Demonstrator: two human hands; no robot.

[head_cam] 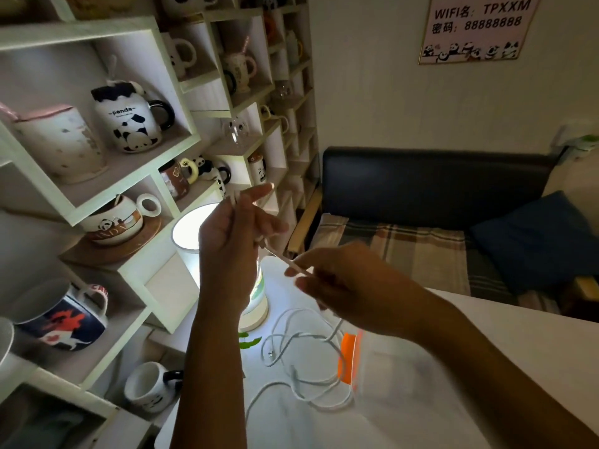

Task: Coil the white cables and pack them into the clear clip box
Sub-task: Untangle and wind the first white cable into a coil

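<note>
The left hand is held up above the tabletop. Its fingers are closed on one end of a white cable, with the tip of the cable sticking up near the fingertips. The right hand is a little lower and pinches the same cable farther along. The short piece between the two hands is pulled straight and slants down toward the right hand.

The rest of the white cables lie in a loose, messy heap on the white tabletop, under the hands and near its left edge. One small plug end shows in the heap.

The clear clip box sits on the tabletop, touching the right side of the heap. It has an orange clip on the side that faces the cables. The right arm hides part of the box, so I cannot tell what is inside.

A glowing lamp stands at the far left corner of the tabletop, behind the left hand. Shelves full of panda mugs are on the left. A dark sofa is behind the tabletop.
</note>
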